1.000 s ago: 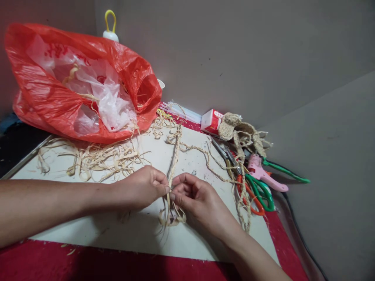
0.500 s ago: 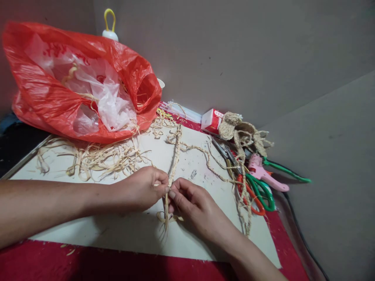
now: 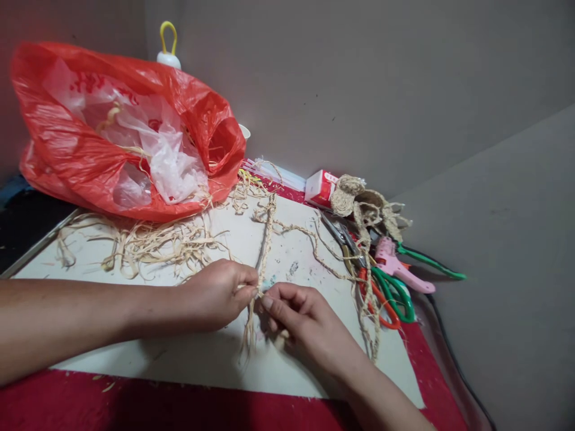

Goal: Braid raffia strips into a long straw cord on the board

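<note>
A braid of pale raffia [image 3: 266, 242] runs from the back of the white board [image 3: 215, 359] toward me. My left hand [image 3: 218, 294] and my right hand [image 3: 299, 320] meet at its near end, both pinched shut on the strands. Loose unbraided ends [image 3: 248, 338] hang below my fingers onto the board. A second thin braided cord [image 3: 314, 242] trails off to the right.
A red plastic bag [image 3: 121, 129] holding white plastic and raffia sits at the back left, with loose raffia [image 3: 153, 245] spread before it. On the right lie a woven coil [image 3: 354, 194], a red-white box [image 3: 320, 187], a pink glue gun [image 3: 398, 266], and orange and green scissors [image 3: 390, 296].
Both hands have stayed at the braid's near end, with my right hand shifting down and its fingers re-gripping. The loose loop below my fingers has been drawn in to straighter hanging ends.
</note>
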